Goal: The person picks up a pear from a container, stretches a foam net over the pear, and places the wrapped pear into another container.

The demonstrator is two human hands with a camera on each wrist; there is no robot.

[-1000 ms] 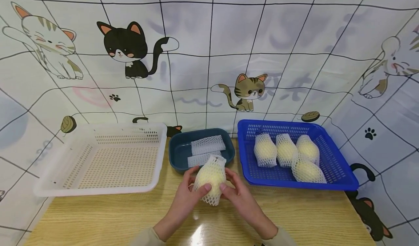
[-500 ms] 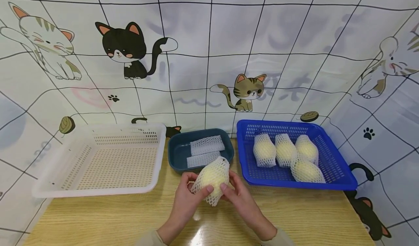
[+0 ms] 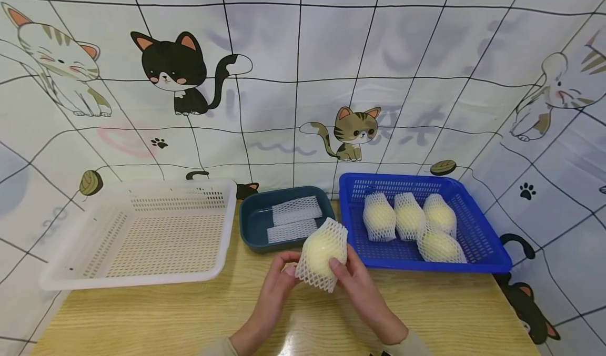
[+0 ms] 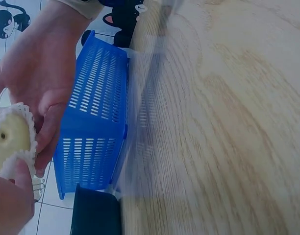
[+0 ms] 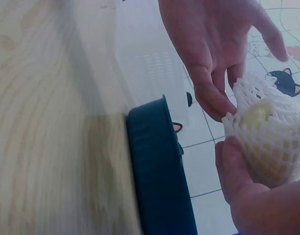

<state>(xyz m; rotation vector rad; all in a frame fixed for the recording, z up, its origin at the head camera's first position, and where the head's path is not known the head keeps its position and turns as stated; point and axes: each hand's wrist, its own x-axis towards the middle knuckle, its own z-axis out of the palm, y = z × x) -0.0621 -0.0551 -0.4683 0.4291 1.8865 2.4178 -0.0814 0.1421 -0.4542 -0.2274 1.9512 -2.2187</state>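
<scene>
A pale yellow pear point(image 3: 323, 251) in a white foam net sleeve point(image 3: 314, 280) is held up over the table, just in front of the teal tray. My right hand point(image 3: 362, 287) grips it from the right, thumb on its front, other fingers mostly hidden behind. My left hand point(image 3: 274, 293) pinches the sleeve's lower left edge. In the left wrist view, the pear's end with a dark dimple point(image 4: 4, 136) shows through the sleeve's opening, and a left finger point(image 4: 23, 174) lies at the net's edge. The right wrist view shows the left fingertips point(image 5: 221, 110) at the net.
Behind the pear, the teal tray point(image 3: 253, 246) holds two flat foam net sleeves point(image 3: 295, 210). To the right stands a blue basket point(image 3: 487, 240) with several net-wrapped pears point(image 3: 379, 216). A white basket point(image 3: 156, 278) is on the left. A cat-patterned cloth point(image 3: 265, 98) backs the wooden table point(image 3: 156, 319).
The pear has moved slightly right and been turned, its top tilting right. My left hand has shifted from the pear's side to the lower left edge of its sleeve.
</scene>
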